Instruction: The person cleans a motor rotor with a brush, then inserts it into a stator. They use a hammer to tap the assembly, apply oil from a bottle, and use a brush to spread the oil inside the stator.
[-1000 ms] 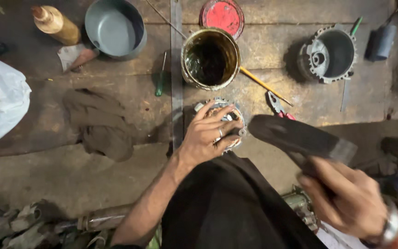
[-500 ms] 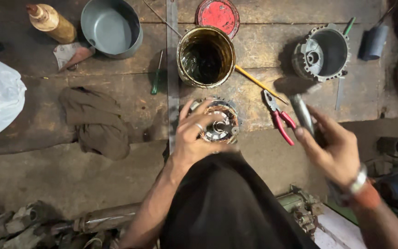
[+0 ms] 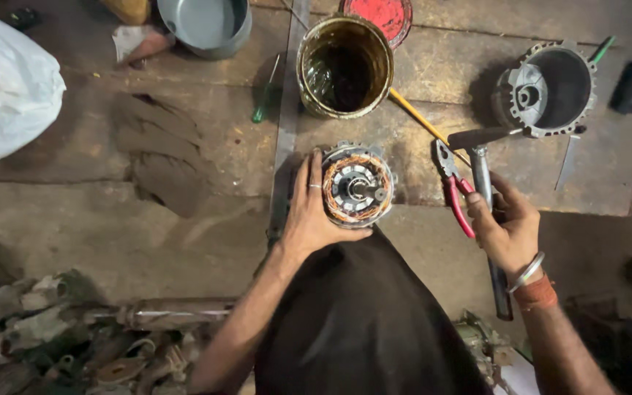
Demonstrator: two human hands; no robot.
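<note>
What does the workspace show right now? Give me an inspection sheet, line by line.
Surface: worn, stained wooden bench top.
Job's things: motor stator with copper windings, upright on the bench; hammer, head raised near the pliers.
Clutter: red-handled pliers, yellow pencil, grimy tin can, red lid, grey bowl, green screwdriver, motor housing, brown rag, white bag.
Grippers: left hand cups the stator's side; right hand grips the hammer handle.
Cables: nothing seen.
Surroundings: scrap parts lower left.
</note>
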